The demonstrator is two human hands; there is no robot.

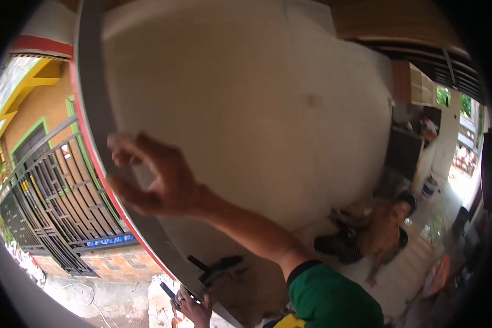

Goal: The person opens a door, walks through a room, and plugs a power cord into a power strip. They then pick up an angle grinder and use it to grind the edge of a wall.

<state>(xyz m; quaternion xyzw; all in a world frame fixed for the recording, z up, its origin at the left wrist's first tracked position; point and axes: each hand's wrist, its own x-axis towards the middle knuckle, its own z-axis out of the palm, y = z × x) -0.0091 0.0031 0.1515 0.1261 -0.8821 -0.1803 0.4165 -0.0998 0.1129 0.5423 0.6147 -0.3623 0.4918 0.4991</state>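
Note:
My right hand is raised at the left of centre, its arm in a green sleeve. Its fingers are curved and apart, with nothing between them, in front of the dark vertical edge strip beside a large pale wall. Low in the view, my left hand has its fingers closed around a dark bar-like object near the foot of the strip. Much of that object is hidden. A similar dark shape shows just above and to the right.
Another person sits low on the floor at the right. Behind that person are a white container, a counter and a cabinet. Outside at the left stand a dark metal gate and an orange building.

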